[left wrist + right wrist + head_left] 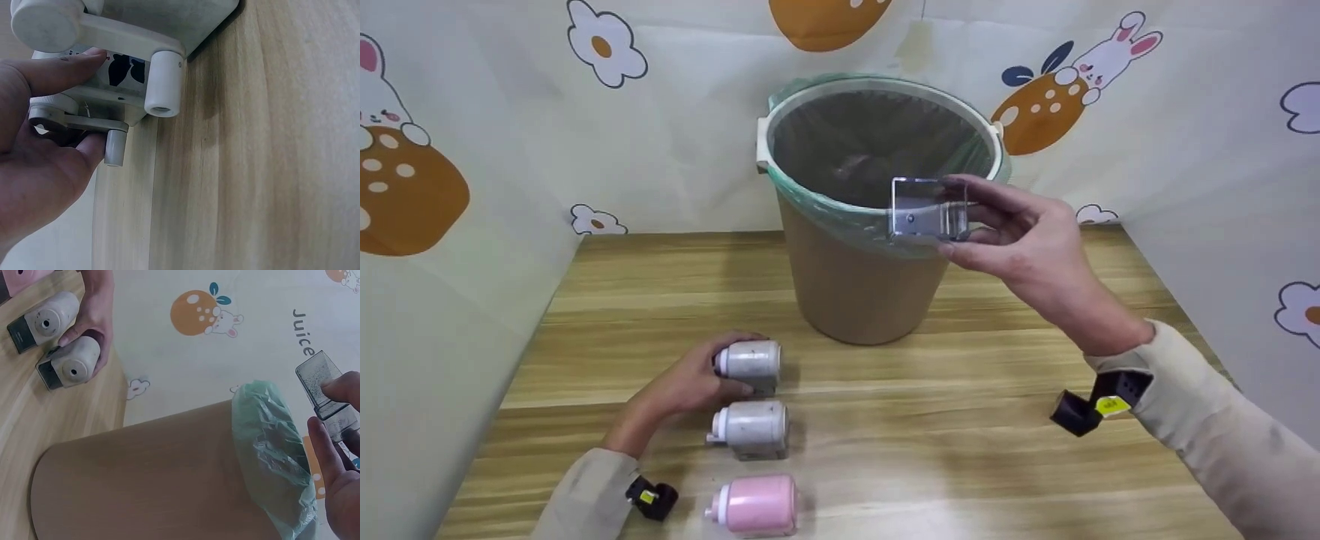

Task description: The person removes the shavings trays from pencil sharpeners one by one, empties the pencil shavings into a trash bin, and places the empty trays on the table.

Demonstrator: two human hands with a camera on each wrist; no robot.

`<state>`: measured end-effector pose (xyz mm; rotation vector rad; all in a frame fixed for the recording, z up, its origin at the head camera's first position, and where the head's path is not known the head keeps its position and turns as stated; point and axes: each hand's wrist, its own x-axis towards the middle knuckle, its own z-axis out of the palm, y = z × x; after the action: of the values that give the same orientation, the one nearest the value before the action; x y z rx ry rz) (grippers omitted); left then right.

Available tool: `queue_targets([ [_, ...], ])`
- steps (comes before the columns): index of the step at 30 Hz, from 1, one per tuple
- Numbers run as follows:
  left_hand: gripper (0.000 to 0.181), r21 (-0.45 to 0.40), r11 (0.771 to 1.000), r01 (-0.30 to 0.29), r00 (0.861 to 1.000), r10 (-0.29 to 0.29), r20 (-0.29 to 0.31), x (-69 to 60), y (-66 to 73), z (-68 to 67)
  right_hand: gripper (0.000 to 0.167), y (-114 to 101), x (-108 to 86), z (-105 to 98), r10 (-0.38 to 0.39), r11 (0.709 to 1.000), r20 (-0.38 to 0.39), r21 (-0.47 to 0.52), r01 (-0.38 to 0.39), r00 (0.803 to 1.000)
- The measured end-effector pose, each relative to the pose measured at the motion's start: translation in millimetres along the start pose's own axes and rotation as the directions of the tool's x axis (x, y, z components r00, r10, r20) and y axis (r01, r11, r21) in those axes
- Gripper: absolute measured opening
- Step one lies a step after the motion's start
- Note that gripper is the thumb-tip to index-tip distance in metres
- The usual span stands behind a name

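Note:
My right hand [1031,236] pinches a clear plastic drawer [919,214] between thumb and fingers, raised at the near rim of a lined trash bin [855,292]. In the right wrist view, dark specks show on the wall of the clear drawer [320,377]. My left hand [694,379] grips the farthest of three hand-crank pencil sharpeners, a whitish one [757,358] lying on the wooden surface. Nearer to me are a second whitish sharpener [757,424] and a pink one [761,502]. White crank handles [163,84] show close up in the left wrist view.
A green plastic bag [840,221] lines the bin and folds over its rim. Behind and at both sides of the wooden tabletop [960,435] stand pale walls [697,150] printed with rabbits, flowers and orange shapes. Each sleeve carries a black wrist camera [1080,412].

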<state>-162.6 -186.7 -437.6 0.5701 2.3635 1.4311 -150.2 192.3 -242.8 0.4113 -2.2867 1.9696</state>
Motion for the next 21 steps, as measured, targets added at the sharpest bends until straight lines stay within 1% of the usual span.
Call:
queue_targets([
  [9, 0.069, 0.034, 0.999, 0.007, 1.0, -0.006, -0.013, -0.5, 0.4, -1.0, 0.062, 6, -7.9, 3, 0.022, 0.999, 0.032, -0.04, -0.021, 0.999],
  [14, 0.069, 0.039, 0.999, 0.012, 1.0, -0.011, -0.014, -0.1, 0.7, -1.0, 0.063, 13, -11.8, 4, 0.008, 0.999, 0.055, -0.036, -0.006, 0.998],
  [21, 0.069, 0.054, 0.999, -0.003, 1.0, 0.004, -0.019, 0.0, 0.9, -0.9, 0.064, 23, -15.5, 7, -0.002, 0.999, 0.072, -0.039, 0.005, 0.997],
])
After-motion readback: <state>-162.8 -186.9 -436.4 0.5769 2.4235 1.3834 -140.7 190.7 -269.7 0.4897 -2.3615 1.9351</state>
